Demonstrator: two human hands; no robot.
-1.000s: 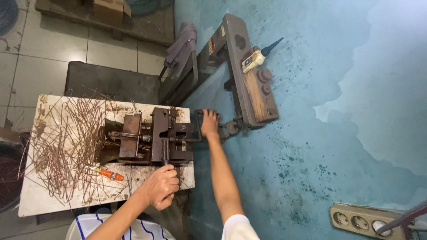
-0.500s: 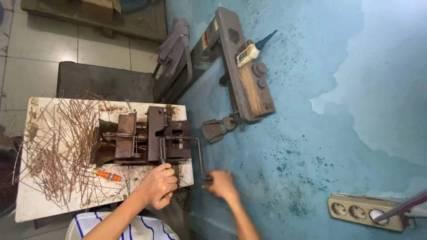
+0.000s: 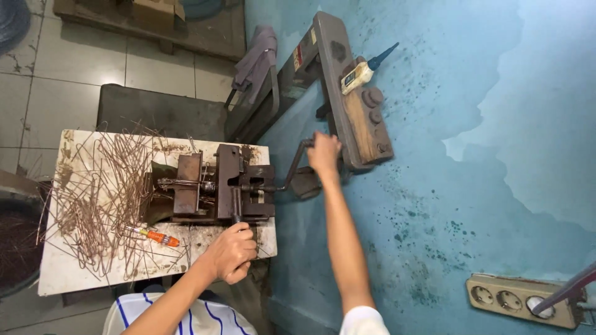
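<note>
Head view, one bending machine (image 3: 220,189), left hand (image 3: 233,253) gripping lever (image 3: 236,211) — right hand (image 3: 324,155) clamped on crank (image 3: 297,162)

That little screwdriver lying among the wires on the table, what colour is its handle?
Orange. The screwdriver shows best in the head view, lying among the bent wires.

Small metal workshop. A rusty hand-cranked machine (image 3: 217,189) sits on a stained bench (image 3: 62,273) strewn with bent wires (image 3: 99,198). Surroundings: tiled floor (image 3: 68,68), peeling blue wall (image 3: 496,124), surface-mounted socket strip (image 3: 521,301).
</note>
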